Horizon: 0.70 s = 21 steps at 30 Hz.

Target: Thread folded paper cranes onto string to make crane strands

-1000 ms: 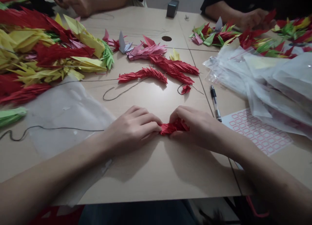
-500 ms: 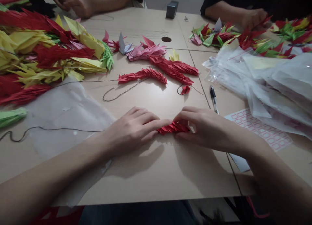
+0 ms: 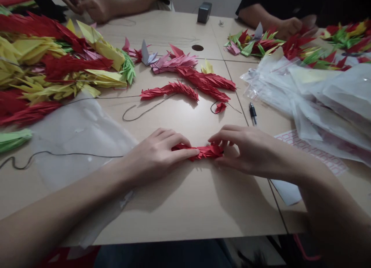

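Note:
Between my hands, low over the near part of the table (image 3: 185,217), lies a bundle of folded red paper pieces (image 3: 207,151). My left hand (image 3: 162,150) is closed round its left end, thumb along the near side. At the right end, my right hand (image 3: 236,146) pinches the bundle between thumb and fingers. A dark cord (image 3: 78,155) runs leftward from under my left hand. Just beyond lie another red paper bundle (image 3: 169,91), a longer red bundle (image 3: 205,82) and a small red piece (image 3: 220,107) with thread by it.
Heaped at left are yellow, red and green folded papers (image 3: 34,51) beside a clear plastic bag (image 3: 84,132). Plastic bags (image 3: 321,94), a pen (image 3: 253,113) and a label sheet (image 3: 324,156) lie right. Two people's hands (image 3: 98,9) work across the table, near a dark box (image 3: 204,12).
My left thumb and fingers have shifted along the red bundle, so more of it shows. My right hand has moved slightly right, its fingers a little more raised.

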Motion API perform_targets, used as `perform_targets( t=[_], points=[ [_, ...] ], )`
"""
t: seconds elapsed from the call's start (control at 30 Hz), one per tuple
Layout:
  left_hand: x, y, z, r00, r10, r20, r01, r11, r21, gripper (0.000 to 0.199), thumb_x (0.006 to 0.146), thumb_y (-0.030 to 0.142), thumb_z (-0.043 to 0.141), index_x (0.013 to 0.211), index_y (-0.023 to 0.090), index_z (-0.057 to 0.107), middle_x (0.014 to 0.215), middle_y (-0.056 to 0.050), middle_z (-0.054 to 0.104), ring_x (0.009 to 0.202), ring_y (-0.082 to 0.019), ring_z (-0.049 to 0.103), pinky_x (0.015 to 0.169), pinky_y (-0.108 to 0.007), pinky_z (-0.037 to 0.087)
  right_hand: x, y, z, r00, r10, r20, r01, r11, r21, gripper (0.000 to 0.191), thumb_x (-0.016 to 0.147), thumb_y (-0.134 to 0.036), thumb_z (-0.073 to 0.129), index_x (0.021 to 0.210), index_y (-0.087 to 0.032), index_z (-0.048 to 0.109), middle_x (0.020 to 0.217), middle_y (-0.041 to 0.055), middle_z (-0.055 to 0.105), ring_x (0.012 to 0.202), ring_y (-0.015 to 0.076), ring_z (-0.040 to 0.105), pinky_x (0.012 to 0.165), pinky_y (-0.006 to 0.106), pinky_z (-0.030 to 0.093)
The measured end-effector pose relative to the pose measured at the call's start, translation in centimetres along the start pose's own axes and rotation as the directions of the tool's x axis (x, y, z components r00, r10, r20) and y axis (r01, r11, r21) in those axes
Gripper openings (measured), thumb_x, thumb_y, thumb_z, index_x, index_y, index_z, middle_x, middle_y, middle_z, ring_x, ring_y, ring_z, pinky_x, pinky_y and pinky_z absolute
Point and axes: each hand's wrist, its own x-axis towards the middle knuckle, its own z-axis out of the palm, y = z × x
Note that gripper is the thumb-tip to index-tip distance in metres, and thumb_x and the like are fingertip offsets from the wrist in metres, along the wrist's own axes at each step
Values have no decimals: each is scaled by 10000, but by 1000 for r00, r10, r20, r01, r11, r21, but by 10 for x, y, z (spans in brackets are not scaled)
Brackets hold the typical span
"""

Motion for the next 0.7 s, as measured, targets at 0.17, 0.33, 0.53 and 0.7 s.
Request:
perform_targets(
  t=[0.17,0.33,0.53,0.7],
  points=[
    [1,0,0,1000,-9,-1,9,1000,-6,299,895,137,530,1162,231,627,984,-63,654,889,-172,577,789,-337,452,3,-2,4,1000,17,-4,-17,1000,12,115,804,-175,602,910,-170,646,811,24,613,665,125,543,570,231,381],
    [1,0,0,1000,-19,-2,19,1000,-2,279,900,145,520,1140,222,640,982,-62,661,883,-170,577,788,-336,452,1,-3,1,998,-4,-55,6,1000,30,214,778,-254,670,963,-167,606,842,33,628,699,132,558,565,222,382],
    [2,2,-1,999,-33,-3,33,999,-1,261,910,150,499,1106,220,657,975,-61,667,879,-168,577,778,-328,453,-1,-2,-2,998,-22,-51,26,998,65,136,820,-179,587,952,-180,620,888,35,637,745,129,577,609,221,410],
    [3,2,-2,999,-49,3,49,999,-10,260,913,158,492,1096,232,661,971,-62,669,867,-161,584,765,-320,450,3,-1,4,993,-14,-116,14,1000,7,110,785,-96,571,847,-181,603,813,22,644,705,127,579,589,217,400]
  ],
)
